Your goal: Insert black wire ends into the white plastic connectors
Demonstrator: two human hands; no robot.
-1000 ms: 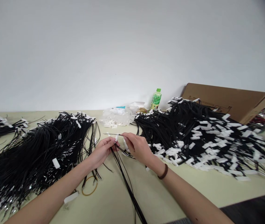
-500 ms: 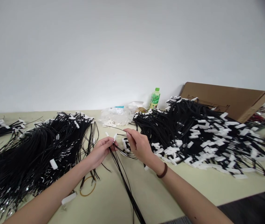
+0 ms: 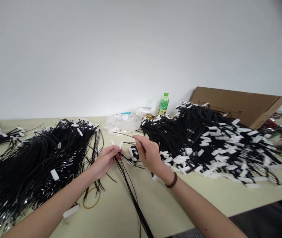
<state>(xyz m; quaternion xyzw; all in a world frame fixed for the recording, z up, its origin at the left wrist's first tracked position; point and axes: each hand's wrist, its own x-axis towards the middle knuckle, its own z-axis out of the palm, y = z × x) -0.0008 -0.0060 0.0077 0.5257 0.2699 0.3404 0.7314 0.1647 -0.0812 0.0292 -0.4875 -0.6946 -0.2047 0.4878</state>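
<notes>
My left hand is closed on a small bunch of thin black wires that trails toward the table's front edge; two small white connectors stick up by its fingertips. My right hand pinches the end of one thin black wire that runs up and to the left of it. A dark bracelet sits on my right wrist. The two hands are close together above the pale green table.
A big pile of black wires lies to the left; a bigger pile with white connectors lies to the right. Behind are a clear bag of white parts, a green bottle and flat cardboard. A rubber band lies near my left forearm.
My right hand has moved slightly up and away from the left, drawing the single wire with it. The view has shifted a little.
</notes>
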